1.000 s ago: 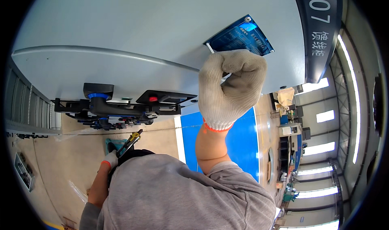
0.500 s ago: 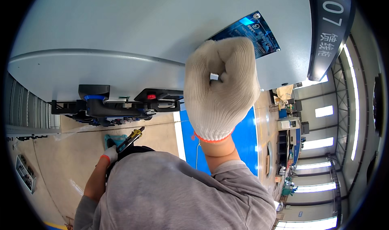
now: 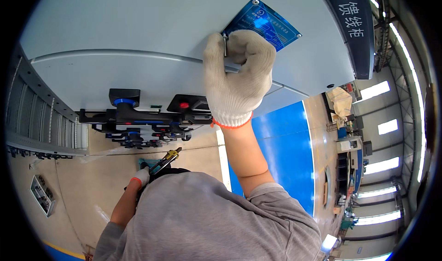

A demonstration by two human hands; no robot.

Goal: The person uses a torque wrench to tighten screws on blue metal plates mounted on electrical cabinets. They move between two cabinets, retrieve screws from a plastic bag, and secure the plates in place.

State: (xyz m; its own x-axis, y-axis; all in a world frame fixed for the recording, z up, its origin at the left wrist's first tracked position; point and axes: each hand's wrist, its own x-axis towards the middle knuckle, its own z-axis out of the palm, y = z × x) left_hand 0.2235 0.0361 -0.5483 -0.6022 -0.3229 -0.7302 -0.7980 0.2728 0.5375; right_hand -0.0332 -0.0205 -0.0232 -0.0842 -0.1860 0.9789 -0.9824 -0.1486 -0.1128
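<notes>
My right hand (image 3: 237, 79), in a white knitted glove with an orange cuff edge, is raised to a light grey cabinet door (image 3: 138, 19). Between thumb and forefinger it pinches a thin metal pin, apparently a blind rivet (image 3: 225, 47), at the near left corner of a blue nameplate (image 3: 267, 24). Round metal fasteners show at the plate's far and right corners; the glove covers the nearest part. Low at the left, my gloved left hand (image 3: 143, 175) grips a yellow-headed tool with long handles, which looks like a hand riveter (image 3: 165, 162).
Black cabinet handles with blue and red parts (image 3: 126, 107) jut from the cabinet row below the door. An open metal frame (image 3: 39, 104) stands at left. A parts tray (image 3: 42, 195) lies on the floor, and blue flooring (image 3: 285, 146) spreads at right.
My right hand has shifted slightly left and up with its fingertips at the plate's corner, and the pin now shows. The whole view has turned a little; my left hand still grips the riveter.
</notes>
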